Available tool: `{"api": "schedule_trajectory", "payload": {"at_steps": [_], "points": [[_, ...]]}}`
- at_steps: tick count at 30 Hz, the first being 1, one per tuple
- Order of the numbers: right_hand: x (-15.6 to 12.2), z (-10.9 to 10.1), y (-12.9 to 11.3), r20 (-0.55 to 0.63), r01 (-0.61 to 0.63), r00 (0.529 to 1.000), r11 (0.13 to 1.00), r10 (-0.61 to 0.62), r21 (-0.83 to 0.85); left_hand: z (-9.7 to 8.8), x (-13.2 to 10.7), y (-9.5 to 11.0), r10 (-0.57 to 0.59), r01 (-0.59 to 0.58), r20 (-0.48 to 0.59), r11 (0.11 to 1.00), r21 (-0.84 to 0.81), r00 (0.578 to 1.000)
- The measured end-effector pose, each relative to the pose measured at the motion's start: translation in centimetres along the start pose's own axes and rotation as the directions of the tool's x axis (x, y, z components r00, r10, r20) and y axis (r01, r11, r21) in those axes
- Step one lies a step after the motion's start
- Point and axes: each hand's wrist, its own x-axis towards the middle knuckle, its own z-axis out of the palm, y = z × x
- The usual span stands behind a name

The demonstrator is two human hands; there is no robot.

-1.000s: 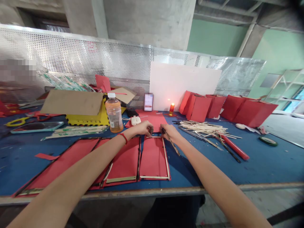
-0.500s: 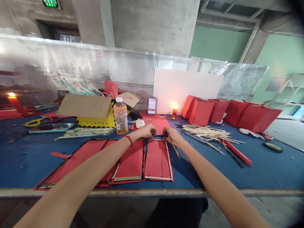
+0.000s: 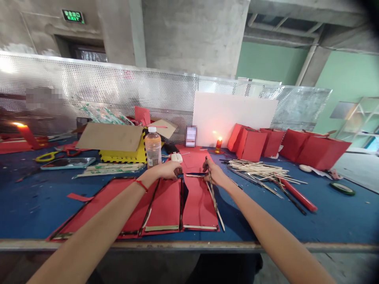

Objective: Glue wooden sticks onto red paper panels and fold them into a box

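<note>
Red paper panels (image 3: 166, 207) edged with thin sticks lie side by side along the table's near edge. My left hand (image 3: 168, 170) is at their top edge, fingers curled down near the gap before the rightmost panel; anything under its fingertips is hidden. My right hand (image 3: 213, 173) is closed round a thin brownish stick (image 3: 213, 197) with a dark upper end, at the top right corner of the rightmost red panel (image 3: 197, 211). Along that panel's right side, a pale stick (image 3: 220, 221) slants out past the lower corner. Another pale strip (image 3: 199, 227) runs along its bottom edge.
A lit candle (image 3: 218, 146) stands behind my right hand, another (image 3: 26, 136) at far left. Loose sticks (image 3: 257, 169), an unlit red candle (image 3: 299, 195) and red paper bags (image 3: 319, 150) are on the right. A bottle (image 3: 153, 148) and yellow box (image 3: 122, 156) stand at left.
My left hand has shifted left, off the rightmost panel's top edge. The stick in my right hand hangs steeper. The panel's right pale stick has swung outward at its lower end.
</note>
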Motion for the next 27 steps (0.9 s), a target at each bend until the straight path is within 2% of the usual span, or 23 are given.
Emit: {"api": "schedule_trajectory", "payload": {"at_steps": [6, 14, 18, 22, 27], "points": [[0.1, 0.2, -0.6, -0.04, -0.07, 0.996, 0.987, 0.076, 0.148, 1.0, 0.7, 0.1, 0.011, -0.009, -0.033, 0.998, 0.065, 0.999], [0.0, 0.0, -0.2, -0.054, -0.052, 0.997, 0.987, 0.061, 0.154, 0.2, 1.0, -1.1, 0.029, -0.029, -0.06, 1.0, -0.005, 0.998], [0.6, 0.5, 0.4, -0.102, -0.114, 0.984, 0.957, 0.146, 0.265, -0.1, 1.0, -1.1, 0.055, -0.06, -0.083, 0.997, -0.057, 0.995], [1.0, 0.6, 0.8, -0.055, -0.211, 0.966, 0.896, 0.252, 0.392, 0.2, 1.2, -0.9, 0.074, -0.081, -0.098, 0.994, -0.075, 0.992], [0.6, 0.5, 0.9, -0.037, -0.165, 0.981, 0.926, 0.188, 0.339, 1.5, 1.7, -1.0, 0.076, -0.089, -0.148, 0.993, -0.081, 0.986]]}}
